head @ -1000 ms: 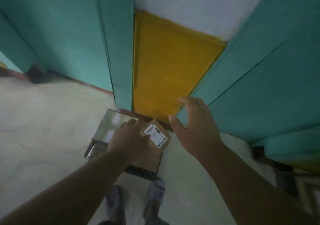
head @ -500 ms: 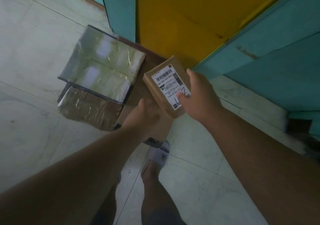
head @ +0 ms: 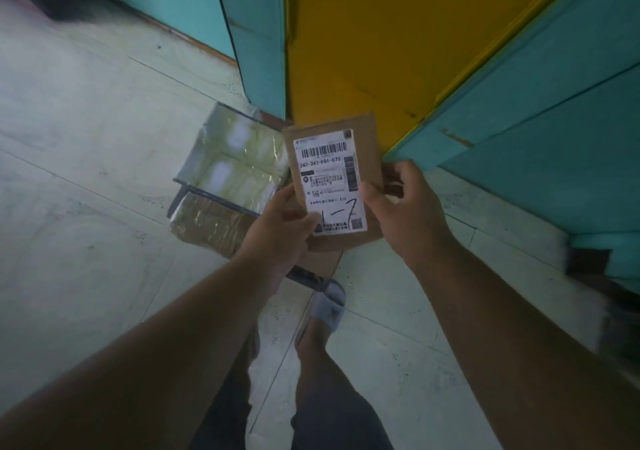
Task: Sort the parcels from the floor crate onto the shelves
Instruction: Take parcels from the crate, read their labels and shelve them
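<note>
Brown cardboard parcel [head: 334, 186], flat and rectangular, held up in front of the chest above the floor crate [head: 228, 186], label side toward the camera. Left hand [head: 277, 231] gripping the lower left edge, thumb [head: 304, 223] pressed onto the bottom of the white label [head: 330, 181]. Right hand [head: 407, 207] curled round the right edge, thumb tip on the label margin, fingers wrapped behind. Both hands pinching the parcel, neither spread.

Likely step: reading the label to choose a shelf. Best done by holding steady and level, sliding the left thumb off the print, since it partly covers the handwritten mark that looks like "1-7". Worth keeping two-handed support until the code is read, then shifting to one firm grip across the short side for the lift. Risk of a thin, light parcel bending or slipping if pinched only at a corner.

Label glossy white, barcode at the top, printed number below, small blurred text in the middle. Cardboard matt, edges slightly rounded. Crate lined with crinkled, shiny foil or film, open-topped, seemingly with no parcels inside from this angle. Floor [head: 86, 138] of pale, smooth tiles with thin joints. Teal painted boards [head: 554, 86] and a yellow panel [head: 363, 34] rising ahead, paint chipped in places, probably the shelving. Grey slipper [head: 330, 304] on one foot below.
</note>
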{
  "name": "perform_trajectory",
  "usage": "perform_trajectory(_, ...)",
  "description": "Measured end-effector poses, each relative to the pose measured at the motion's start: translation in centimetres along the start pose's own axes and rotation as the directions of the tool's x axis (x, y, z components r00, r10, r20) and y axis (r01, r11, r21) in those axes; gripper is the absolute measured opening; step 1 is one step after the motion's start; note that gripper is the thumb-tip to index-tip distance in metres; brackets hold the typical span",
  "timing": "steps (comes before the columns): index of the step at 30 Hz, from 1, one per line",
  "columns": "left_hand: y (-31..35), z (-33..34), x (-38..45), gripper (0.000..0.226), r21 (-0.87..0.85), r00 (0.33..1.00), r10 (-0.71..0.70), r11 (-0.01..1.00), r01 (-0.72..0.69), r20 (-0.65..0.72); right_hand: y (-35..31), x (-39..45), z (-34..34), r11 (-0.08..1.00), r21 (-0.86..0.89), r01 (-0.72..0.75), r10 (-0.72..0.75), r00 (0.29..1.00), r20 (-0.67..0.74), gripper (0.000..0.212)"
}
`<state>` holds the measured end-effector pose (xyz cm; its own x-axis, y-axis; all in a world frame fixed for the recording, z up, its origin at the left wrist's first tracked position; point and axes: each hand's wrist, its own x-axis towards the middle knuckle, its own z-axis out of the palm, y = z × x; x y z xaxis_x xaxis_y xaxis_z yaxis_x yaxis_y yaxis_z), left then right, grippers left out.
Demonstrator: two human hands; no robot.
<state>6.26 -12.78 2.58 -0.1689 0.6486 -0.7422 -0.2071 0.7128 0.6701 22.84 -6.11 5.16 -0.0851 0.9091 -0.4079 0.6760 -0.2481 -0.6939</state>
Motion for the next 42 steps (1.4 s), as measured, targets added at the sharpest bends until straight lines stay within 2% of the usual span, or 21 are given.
perform_trajectory(3,3.7,-0.8,-5.2,0.039,0.051,0.984,0.152,0.986,-0.158,0.095,-4.4,-3.3,-3.1,0.997,0.076,-0.029,0.031,0.999,-0.034,0.033)
perform_trajectory(8,9.1,-3.0,-13.0,0.065,0.150,0.911,0.322,0.918,-0.368,0.258,-11.3,-10.5,-8.4,0.986,0.166,-0.016,0.043,0.985,-0.165,0.042)
perform_trajectory(11,11.2,-3.5,-15.7,0.063,0.171,0.867,0.324,0.896,-0.410,0.379,-13.1,-15.3,-10.4,0.967,0.254,-0.002,0.064,0.970,-0.236,0.046)
perform_trajectory(15,11.7,-1.8,-19.2,0.052,0.179,0.756,0.325,0.848,-0.499,0.567,-12.9,-21.7,-11.9,0.917,0.398,0.025,0.104,0.949,-0.299,0.071)
perform_trajectory(20,11.4,2.4,-25.1,0.055,0.208,0.683,0.288,0.811,-0.546,0.671,-10.9,-30.3,-15.1,0.862,0.500,0.080,0.167,0.887,-0.431,0.077)
perform_trajectory(24,11.2,9.1,-30.5,0.061,0.230,0.574,0.343,0.674,-0.702,0.744,-6.9,-37.3,-18.3,0.827,0.531,0.186,0.231,0.748,-0.623,0.077)
perform_trajectory(27,9.5,16.5,-35.0,0.052,0.145,0.436,0.422,0.565,-0.812,0.795,-2.4,-43.4,-21.6,0.823,0.520,0.227,0.281,0.633,-0.722,0.076)
perform_trajectory(30,5.8,24.7,-40.5,0.055,0.074,0.299,0.404,0.486,-0.871,0.864,3.0,-50.5,-25.7,0.856,0.467,0.221,0.288,0.546,-0.786,0.073)
perform_trajectory(32,2.6,29.9,-44.6,0.056,0.035,0.229,0.363,0.469,-0.882,0.903,6.9,-55.4,-28.5,0.866,0.444,0.228,0.298,0.479,-0.826,0.072)
perform_trajectory(35,-2.1,36.5,-50.6,0.046,0.015,0.181,0.289,0.495,-0.869,0.940,12.1,-62.1,-32.4,0.860,0.461,0.220,0.351,0.400,-0.846,0.071)
perform_trajectory(37,-4.8,40.5,-53.5,0.035,0.018,0.155,0.251,0.473,-0.881,0.956,15.7,-65.7,-34.9,0.860,0.465,0.208,0.378,0.353,-0.856,0.072)
perform_trajectory(42,-9.8,50.3,-56.5,0.043,0.031,0.133,0.203,0.442,-0.897,0.970,24.7,-69.6,-40.4,0.829,0.508,0.233,0.436,0.299,-0.849,0.075)
